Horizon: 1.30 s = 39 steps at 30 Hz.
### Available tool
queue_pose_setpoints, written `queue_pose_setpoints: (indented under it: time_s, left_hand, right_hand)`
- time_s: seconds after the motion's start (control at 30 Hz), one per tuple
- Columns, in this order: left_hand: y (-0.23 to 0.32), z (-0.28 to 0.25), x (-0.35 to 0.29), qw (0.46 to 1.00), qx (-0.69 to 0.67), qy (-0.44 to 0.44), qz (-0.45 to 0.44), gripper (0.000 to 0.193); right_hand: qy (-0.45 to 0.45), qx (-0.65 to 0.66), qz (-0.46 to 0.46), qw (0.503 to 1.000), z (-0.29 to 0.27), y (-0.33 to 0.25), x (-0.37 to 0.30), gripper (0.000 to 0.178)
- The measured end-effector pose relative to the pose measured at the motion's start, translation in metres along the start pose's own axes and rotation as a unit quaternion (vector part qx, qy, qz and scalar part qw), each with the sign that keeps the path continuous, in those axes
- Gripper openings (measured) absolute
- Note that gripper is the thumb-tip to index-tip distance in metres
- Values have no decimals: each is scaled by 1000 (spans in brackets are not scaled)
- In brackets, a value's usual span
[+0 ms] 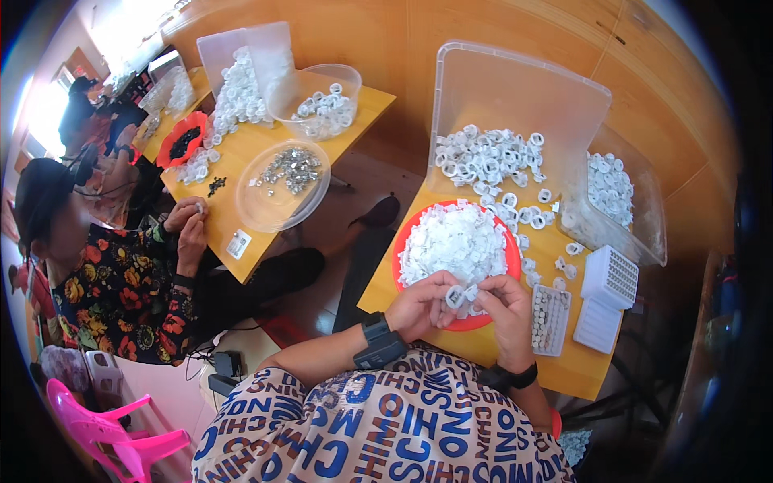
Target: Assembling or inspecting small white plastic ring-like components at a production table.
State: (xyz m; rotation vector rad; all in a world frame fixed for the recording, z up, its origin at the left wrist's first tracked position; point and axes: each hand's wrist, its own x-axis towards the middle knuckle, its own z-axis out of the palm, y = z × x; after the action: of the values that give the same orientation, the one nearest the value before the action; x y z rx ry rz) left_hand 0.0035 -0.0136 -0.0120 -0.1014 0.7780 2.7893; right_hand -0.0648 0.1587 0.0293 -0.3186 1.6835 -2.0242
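Over the front edge of a red basin (515,256) heaped with small white plastic pieces (455,241), my two hands meet. My left hand (423,307) pinches a round white plastic part (455,297) with a dark opening. Close against it, my right hand (507,312) grips a small white plastic piece (472,293) between thumb and fingers. The two parts look to be touching, but fingertips hide the contact. Just right of my right hand lies a white tray (551,320) with rows of small round pieces.
Round white parts (487,157) spill from a tipped clear bin (515,84). Another clear bin (644,217) stands at the right, behind stacked white trays (609,278). At the left, a co-worker (121,282) sits at another table with a clear basin (314,193) of metal pieces.
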Motion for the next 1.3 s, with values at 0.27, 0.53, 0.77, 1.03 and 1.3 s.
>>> queue_pose_setpoints:
  time_s: [0.27, 0.53, 0.77, 1.03, 1.3]
  left_hand:
    - [-3, -4, -4, 998, -52, -21, 14, 21]
    - [2, 4, -5, 999, -16, 15, 37, 21]
    - [6, 7, -2, 1000, -11, 18, 4, 20]
    - [-4, 9, 0, 999, 16, 32, 23, 15]
    - [-2, 3, -2, 1000, -1, 15, 13, 18]
  right_hand:
    - [-16, -16, -5, 1000, 1, -2, -3, 10]
    - [-29, -45, -22, 998, 1, 0, 3, 10]
    - [-49, -5, -2, 999, 4, -2, 4, 12]
    - [-62, 3, -20, 998, 5, 3, -2, 11]
    - [-51, -36, -26, 998, 9, 1, -4, 9]
